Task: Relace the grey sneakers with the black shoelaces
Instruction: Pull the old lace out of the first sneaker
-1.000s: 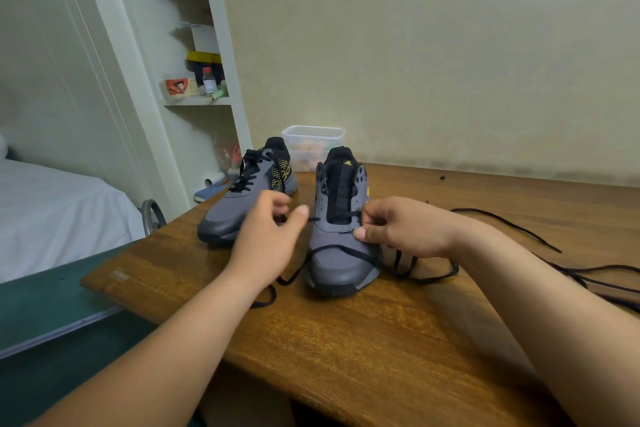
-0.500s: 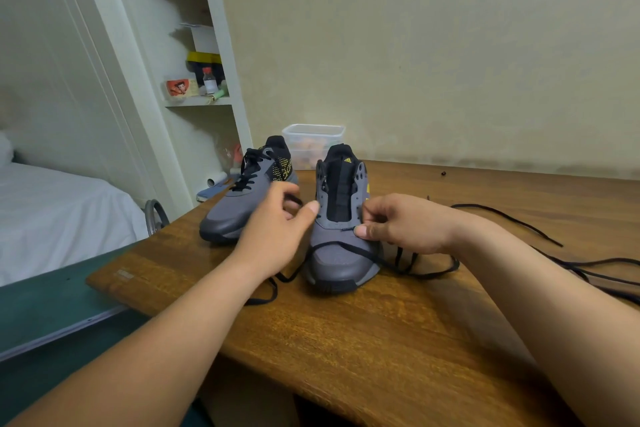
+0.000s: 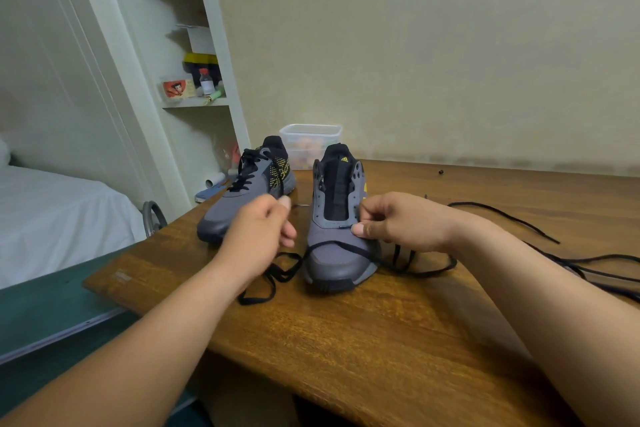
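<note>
Two grey sneakers stand on the wooden table (image 3: 398,329). The left sneaker (image 3: 242,204) is laced in black. The right sneaker (image 3: 337,253) has empty eyelets, and a black shoelace (image 3: 346,246) lies across its toe. The lace's slack trails off both sides onto the table. My right hand (image 3: 401,222) pinches the lace tip at the lowest right eyelet. My left hand (image 3: 259,236) hovers between the two shoes with its fingers curled, above the slack loop. No lace shows in its fingers. More black shoelace (image 3: 502,215) lies to the right.
A clear plastic container (image 3: 310,135) sits behind the sneakers against the wall. A white shelf unit (image 3: 194,80) with small items stands at the back left, beside a bed (image 3: 52,211). The table's near-left corner is just left of the shoes.
My left hand has pulled back to the left, away from the right sneaker's eyelets. The short stretch of lace across the lowest eyelets is gone. My right hand stays at the eyelet.
</note>
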{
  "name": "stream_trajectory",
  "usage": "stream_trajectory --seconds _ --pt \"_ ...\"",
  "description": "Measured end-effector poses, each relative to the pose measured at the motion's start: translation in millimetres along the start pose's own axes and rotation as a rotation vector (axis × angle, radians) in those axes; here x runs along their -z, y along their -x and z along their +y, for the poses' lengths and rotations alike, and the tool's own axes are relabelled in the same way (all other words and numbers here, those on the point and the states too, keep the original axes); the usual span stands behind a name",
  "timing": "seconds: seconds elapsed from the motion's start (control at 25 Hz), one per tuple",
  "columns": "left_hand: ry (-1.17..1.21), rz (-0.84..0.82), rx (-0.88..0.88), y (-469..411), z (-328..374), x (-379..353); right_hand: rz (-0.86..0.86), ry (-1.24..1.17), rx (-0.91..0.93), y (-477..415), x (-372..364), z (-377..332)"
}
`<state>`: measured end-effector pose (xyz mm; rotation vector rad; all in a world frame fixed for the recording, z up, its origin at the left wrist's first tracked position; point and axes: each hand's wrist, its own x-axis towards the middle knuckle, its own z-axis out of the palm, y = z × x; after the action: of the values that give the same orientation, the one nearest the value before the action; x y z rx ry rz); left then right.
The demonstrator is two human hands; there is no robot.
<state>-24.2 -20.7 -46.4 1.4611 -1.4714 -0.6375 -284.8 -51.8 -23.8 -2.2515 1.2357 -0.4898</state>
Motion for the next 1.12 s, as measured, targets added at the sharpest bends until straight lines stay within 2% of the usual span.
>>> stream_trajectory --seconds 0.08,0.24,0.36,0.52,0.6,0.72,0.76,0.84,0.88,0.96,1.0,1.12 --pt "-0.006 -0.131 0.0 12.3 -1.1 -8.0 0.022 -0.155 -0.006 1.6 -0.1 -1.9" --pt "0.161 -0.038 -0.046 5.7 10.8 -11.7 0.261 -0.513 -0.032 -4.8 -5.0 -15.9" --pt "0.406 -0.108 0.032 -0.1 33.0 -17.3 0.313 -0.691 -0.022 -13.3 -9.9 -37.3" --pt "0.638 -0.143 0.094 -2.6 58.2 -30.6 0.385 -0.615 0.044 -29.3 -4.0 -69.5" --pt "0.854 -0.166 0.169 -6.0 72.3 -30.2 0.441 -0.657 0.066 -37.8 -3.9 -84.2" --pt "1.016 -0.149 0.254 -16.9 86.1 -17.6 0.505 -0.71 0.035 -42.0 -14.0 -93.2" --pt "1.071 -0.115 0.252 -22.7 89.4 -9.1 0.425 -0.753 0.031 -42.1 -19.1 -93.9" --pt "1.188 -0.034 0.239 -35.6 96.0 13.3 0.07 -0.816 0.064 -37.2 -32.1 -95.4" --pt "1.229 -0.008 0.221 -41.7 97.7 25.6 -0.075 -0.745 0.09 -33.1 -36.2 -96.2" --pt "1.182 0.042 0.161 -53.3 92.0 50.9 -0.166 -0.553 0.096 -28.5 -37.1 -97.7" --pt "1.045 0.101 0.112 -55.9 84.7 62.4 -0.147 -0.483 0.077 -28.9 -33.0 -96.4" --pt "0.385 0.211 0.005 -46.3 49.5 81.1 0.071 -0.331 -0.031 -33.5 -1.2 -91.2"
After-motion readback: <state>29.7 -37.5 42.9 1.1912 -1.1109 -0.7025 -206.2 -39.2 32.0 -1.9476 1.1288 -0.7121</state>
